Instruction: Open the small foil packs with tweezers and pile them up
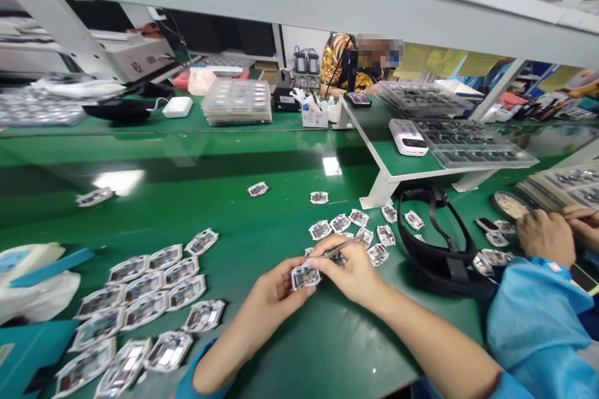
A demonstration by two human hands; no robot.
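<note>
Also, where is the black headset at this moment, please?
In the head view, the black headset lies right of centre on the green table, between the person's right hand and the co-worker's blue sleeve.

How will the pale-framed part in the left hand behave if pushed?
The pale-framed part looks stiff, its outline crisp in the left hand. It's probably light, being small and finger-held; its exposed components suggest fragility.

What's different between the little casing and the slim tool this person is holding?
The casing is broad and rounded; the slim tool is long and thin. The casing has a pale rim around inner parts, while the slim tool looks plain grey. The left hand holds the casing; the right hand holds the slim tool. Both are held above the green table.
</note>
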